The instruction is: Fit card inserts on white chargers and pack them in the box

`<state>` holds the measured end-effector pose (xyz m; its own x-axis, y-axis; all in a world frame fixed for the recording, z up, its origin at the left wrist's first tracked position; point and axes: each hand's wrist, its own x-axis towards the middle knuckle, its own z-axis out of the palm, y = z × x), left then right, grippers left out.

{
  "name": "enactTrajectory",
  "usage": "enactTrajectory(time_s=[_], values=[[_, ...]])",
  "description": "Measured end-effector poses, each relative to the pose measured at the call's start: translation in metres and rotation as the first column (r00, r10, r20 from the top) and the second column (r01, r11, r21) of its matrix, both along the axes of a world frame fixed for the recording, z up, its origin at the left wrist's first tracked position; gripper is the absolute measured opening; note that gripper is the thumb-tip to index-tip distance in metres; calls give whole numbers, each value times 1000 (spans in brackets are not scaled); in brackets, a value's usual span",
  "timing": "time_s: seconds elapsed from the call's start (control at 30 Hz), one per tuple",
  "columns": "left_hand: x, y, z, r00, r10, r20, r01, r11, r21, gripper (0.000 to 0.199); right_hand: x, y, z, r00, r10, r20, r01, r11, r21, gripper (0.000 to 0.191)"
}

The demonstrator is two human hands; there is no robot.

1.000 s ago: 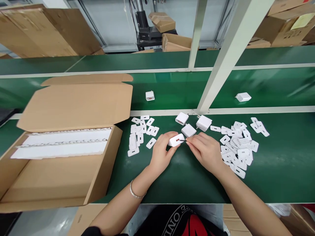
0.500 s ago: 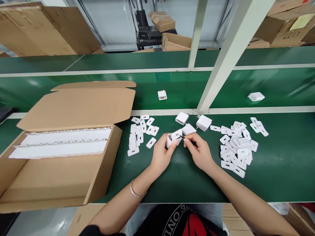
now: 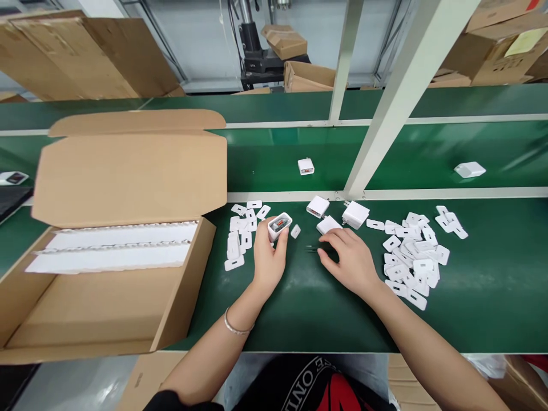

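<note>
Below a pale metal post (image 3: pixel 391 97), chargers (image 3: pixel 317 206) dot the green worktop (image 3: pixel 299 308).

Bare green tabletop (image 3: pixel 325 314) lies open between and in front of the forearms, while the open carton (image 3: pixel 184 297) blocks the left and the slanting post (image 3: pixel 385 114) obstructs reaching across.

Surface: smooth green bench (image 3: pixel 299 308)
Left: open cardboard box (image 3: pixel 107 308), its lid raised
Beside the box: loose cluster of flat white slotted pieces (image 3: pixel 233 251)
Middle, near the pale rail (image 3: pixel 274 196): three white adapters (image 3: pixel 355 215), close together
Right: larger, overlapping heap of slotted pieces (image 3: pixel 423 265)
Far right: small cluster (image 3: pixel 451 221), apart from the heap
</note>
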<state>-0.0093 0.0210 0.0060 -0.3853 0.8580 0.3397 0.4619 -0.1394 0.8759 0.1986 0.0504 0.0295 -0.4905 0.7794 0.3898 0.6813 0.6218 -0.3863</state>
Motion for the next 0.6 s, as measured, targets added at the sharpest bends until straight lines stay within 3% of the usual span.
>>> enactTrajectory(time_s=[0.13,0.23,0.33,0.43,0.6], values=[[1,0,-4,999,-12,42,11,1000,5,30,-3,2,-6,998,48,38,-48,999,18,37],[2,0,-7,997,-10,77,7,999,38,35,-8,2,-8,996,54,71,-55,998,14,38],[3,2,-10,996,-7,87,2,998,56,37,-14,-1,-10,973,168,159,-169,986,-6,42],[4,6,-10,995,-23,95,19,999,39,33,-22,-6,-13,928,276,249,-281,959,-15,36],[7,10,-8,988,-55,145,50,998,39,29,-30,-10,-13,906,268,327,-267,963,-49,19]])
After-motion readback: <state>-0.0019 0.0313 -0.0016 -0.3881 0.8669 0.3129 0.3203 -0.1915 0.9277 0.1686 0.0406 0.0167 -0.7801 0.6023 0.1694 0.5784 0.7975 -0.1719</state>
